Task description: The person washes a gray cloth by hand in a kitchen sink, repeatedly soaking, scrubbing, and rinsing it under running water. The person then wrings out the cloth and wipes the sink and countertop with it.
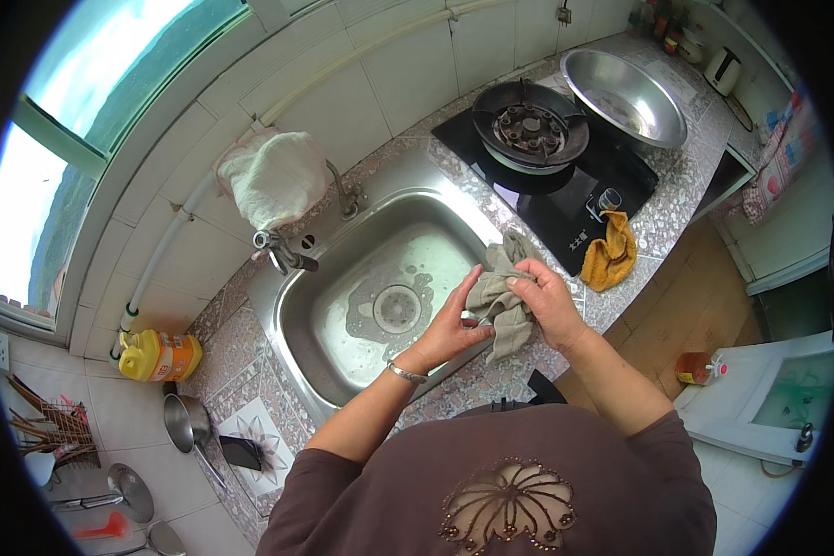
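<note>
A crumpled grey-beige cloth [504, 306] hangs over the right rim of the stainless steel sink [347, 250]. My right hand [549, 302] pinches its upper folds between thumb and fingers. On the cloth's left side, my left hand [452, 330] has its fingers spread and its thumb apart; the fingertips reach the cloth's edge, and whether they press on it is hard to tell. Water spots and a wet patch surround the drain strainer [397, 309] in the basin. An orange-brown cloth [610, 256] lies at the front corner of the black gas cooktop [528, 205].
A tap [288, 256] stands at the sink's back left, below a hanging white cloth [278, 177]. Beyond the burner [530, 125] a large metal basin [625, 97] leans tilted. Left of the sink are a yellow jug [160, 356], a metal ladle pot [187, 420] and a dark phone-like object [240, 452].
</note>
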`<state>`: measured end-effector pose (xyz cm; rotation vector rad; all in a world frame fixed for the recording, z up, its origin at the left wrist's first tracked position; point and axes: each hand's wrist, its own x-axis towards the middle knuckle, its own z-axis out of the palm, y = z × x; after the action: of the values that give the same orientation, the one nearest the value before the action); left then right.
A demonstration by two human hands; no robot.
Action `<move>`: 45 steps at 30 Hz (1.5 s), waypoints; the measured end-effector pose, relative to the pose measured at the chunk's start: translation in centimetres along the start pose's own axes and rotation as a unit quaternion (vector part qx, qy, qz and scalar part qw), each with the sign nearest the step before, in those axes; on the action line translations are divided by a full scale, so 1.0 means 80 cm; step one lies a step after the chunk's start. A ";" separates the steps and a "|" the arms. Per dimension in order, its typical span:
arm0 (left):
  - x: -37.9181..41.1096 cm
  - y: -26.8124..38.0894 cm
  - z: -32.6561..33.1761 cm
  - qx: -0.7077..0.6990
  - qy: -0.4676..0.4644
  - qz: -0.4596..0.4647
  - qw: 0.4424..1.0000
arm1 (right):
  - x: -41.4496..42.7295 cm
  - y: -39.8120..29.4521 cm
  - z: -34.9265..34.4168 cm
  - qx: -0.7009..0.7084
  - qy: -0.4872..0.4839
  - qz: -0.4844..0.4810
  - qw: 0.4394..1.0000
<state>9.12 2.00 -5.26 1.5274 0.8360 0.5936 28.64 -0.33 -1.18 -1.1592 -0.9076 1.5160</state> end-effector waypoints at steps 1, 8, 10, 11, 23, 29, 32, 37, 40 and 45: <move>0.006 -0.004 0.009 -0.178 -0.020 -0.002 0.984 | 0.002 -0.011 0.010 0.080 -0.030 0.039 0.996; 0.040 0.016 -0.014 -0.299 0.103 -0.038 0.948 | 0.071 -0.062 0.036 0.163 -0.100 0.029 0.981; 0.068 0.040 -0.040 -0.281 0.177 0.056 0.942 | 0.109 -0.082 0.047 0.085 -0.110 -0.044 0.989; 0.090 0.050 -0.056 -0.251 0.208 0.134 0.936 | 0.136 -0.087 0.048 0.018 -0.115 -0.099 0.988; 0.273 -0.063 -0.200 0.497 0.269 -0.049 0.823 | 0.375 0.005 0.033 -0.640 -0.001 -0.156 0.752; 0.256 -0.102 -0.198 0.496 0.205 0.044 0.843 | 0.350 0.040 0.025 -0.659 0.066 -0.253 0.706; 0.229 -0.093 -0.157 0.452 0.140 0.099 0.876 | 0.287 0.050 0.008 -0.673 0.076 -0.261 0.688; 0.167 -0.062 -0.042 0.418 0.036 0.166 0.892 | 0.139 0.072 -0.051 -0.673 0.106 -0.305 0.666; 0.133 -0.041 0.010 0.424 -0.037 0.191 0.884 | 0.056 0.079 -0.073 -0.679 0.124 -0.301 0.658; 0.084 -0.019 0.072 0.409 -0.159 0.238 0.867 | -0.062 0.097 -0.087 -0.684 0.140 -0.274 0.661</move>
<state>17.39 3.73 -8.19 2.5765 0.4486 0.3094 33.67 -7.02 -9.17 -1.7616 -2.0349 -0.1242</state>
